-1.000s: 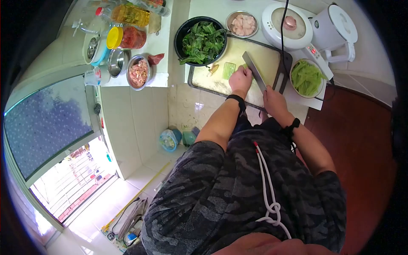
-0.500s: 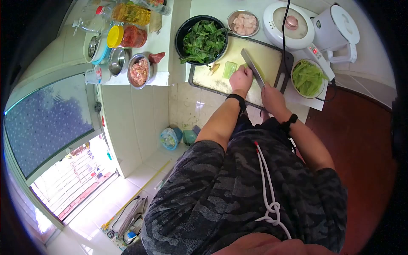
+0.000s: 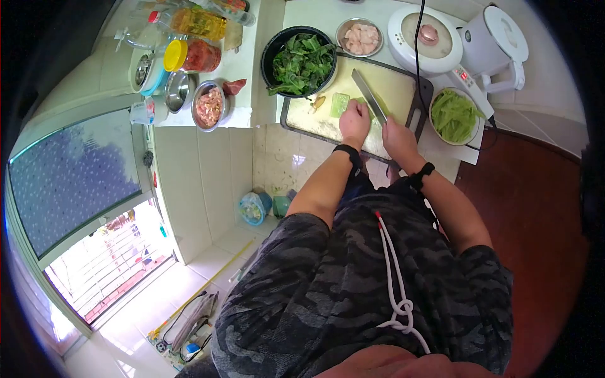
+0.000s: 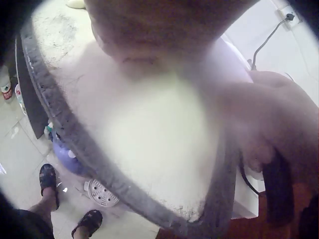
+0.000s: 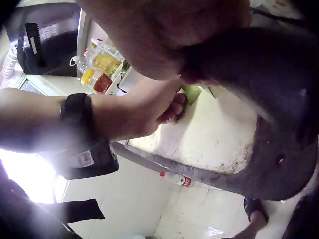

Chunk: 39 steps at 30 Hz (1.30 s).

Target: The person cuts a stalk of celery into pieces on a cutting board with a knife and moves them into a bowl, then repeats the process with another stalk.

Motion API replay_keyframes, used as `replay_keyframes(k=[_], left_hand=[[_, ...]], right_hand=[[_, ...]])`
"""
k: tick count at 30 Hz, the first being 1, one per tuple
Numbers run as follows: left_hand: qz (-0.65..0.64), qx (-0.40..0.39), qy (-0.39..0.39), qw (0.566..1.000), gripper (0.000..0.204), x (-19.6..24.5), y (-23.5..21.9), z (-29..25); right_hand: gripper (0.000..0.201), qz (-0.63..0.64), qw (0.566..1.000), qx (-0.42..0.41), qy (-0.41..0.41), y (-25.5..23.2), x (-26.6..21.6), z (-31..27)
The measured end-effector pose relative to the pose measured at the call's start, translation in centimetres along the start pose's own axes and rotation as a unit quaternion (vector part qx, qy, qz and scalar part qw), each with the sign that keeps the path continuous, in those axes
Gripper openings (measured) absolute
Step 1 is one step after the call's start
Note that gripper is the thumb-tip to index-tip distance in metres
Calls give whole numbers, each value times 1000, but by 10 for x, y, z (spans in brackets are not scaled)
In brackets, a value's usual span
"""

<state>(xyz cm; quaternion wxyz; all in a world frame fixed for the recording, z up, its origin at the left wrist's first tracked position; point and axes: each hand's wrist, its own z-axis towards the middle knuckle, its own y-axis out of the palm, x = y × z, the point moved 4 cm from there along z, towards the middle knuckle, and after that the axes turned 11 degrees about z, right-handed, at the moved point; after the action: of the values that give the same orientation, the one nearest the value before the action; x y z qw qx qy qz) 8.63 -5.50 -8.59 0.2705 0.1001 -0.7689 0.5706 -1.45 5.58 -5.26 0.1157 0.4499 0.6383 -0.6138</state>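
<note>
On the cutting board [image 3: 324, 120], my left hand [image 3: 355, 125] has its fingers curled down over a green vegetable piece [image 5: 192, 94], mostly hidden under the hand in the head view. My right hand [image 3: 398, 142] grips a kitchen knife [image 3: 368, 93] by its handle. The broad blade slants away to the left, close along the right side of the left hand's fingers. Flat pale-green slices [image 3: 339, 104] lie just beyond the left hand. The left wrist view is hazy and shows bare board [image 4: 154, 139] below the left hand.
A black pot of leafy greens [image 3: 263, 60] overlaps the board's far left corner. Behind the board stands a bowl of pale meat [image 3: 360, 38]. To the right are a bowl of green slices [image 3: 455, 116], a white cooker [image 3: 400, 38] and a kettle [image 3: 495, 41]. A black cable [image 3: 416, 57] hangs across the board's right side.
My right hand and the knife have shifted a little left and away from the body, the blade coming nearer the left hand. The left hand has drawn back slightly; the slices stay put.
</note>
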Motion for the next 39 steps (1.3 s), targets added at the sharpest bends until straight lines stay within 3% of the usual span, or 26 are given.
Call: replay_keyframes(k=[9,17,20,25,29,32,37,39], left_hand=[[55,-3,-29,998,21,3,0,1],[82,-17,-29,996,19,5,4,4],[98,-14,-20,995,19,2,7,4],[91,-23,-15,995,20,6,2,4],[90,-32,-26,995,23,4,3,6],[88,-28,-30,995,22,3,2,6],[76,-52,-22,996,23,3,1,7],[80,-54,-24,995,23,0,3,8]], right_hand=[[14,-30,998,-44,15,-14,-14,-27],[12,-41,998,-42,18,5,-7,-11],[13,-22,999,-9,-38,4,-10,-4],[13,-41,997,-63,16,-11,-13,-19],[13,-31,997,-61,28,1,-10,-11],[16,0,1000,-18,-6,10,-3,-1],[14,-27,996,-74,44,-9,-12,-16],[14,-14,998,-61,31,-1,-9,-15]])
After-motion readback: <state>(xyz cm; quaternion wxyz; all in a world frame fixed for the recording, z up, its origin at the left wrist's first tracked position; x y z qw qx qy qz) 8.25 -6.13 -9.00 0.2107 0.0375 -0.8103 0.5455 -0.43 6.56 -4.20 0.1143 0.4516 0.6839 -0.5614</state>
